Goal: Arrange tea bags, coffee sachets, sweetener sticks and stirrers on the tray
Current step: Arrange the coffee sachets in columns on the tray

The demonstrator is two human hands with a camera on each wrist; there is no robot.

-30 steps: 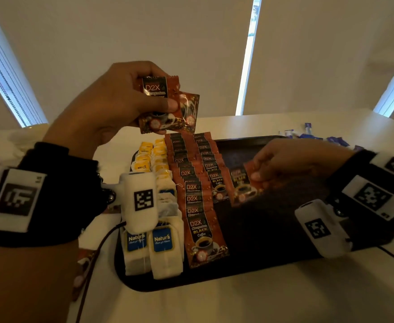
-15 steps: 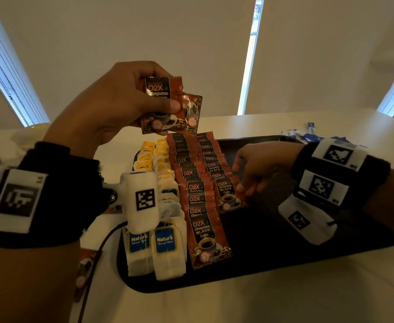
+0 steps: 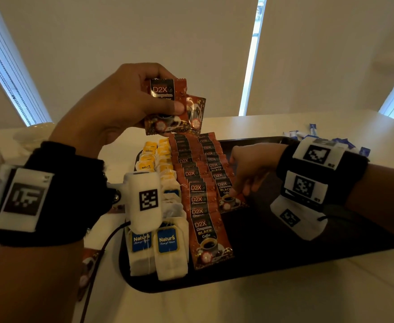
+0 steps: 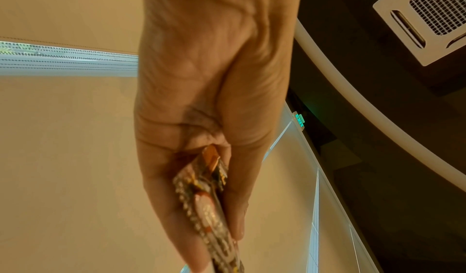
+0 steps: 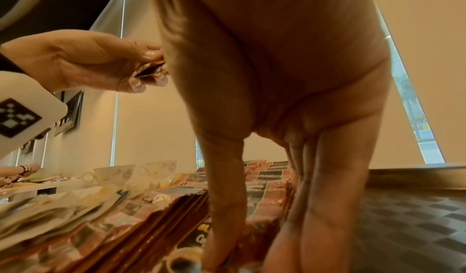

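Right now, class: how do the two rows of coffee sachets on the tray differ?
The left row of coffee sachets reaches nearer the tray's front edge; the right row stops short. The right hand touches the right row's front sachet; nothing touches the left row. Both overlap like shingles.
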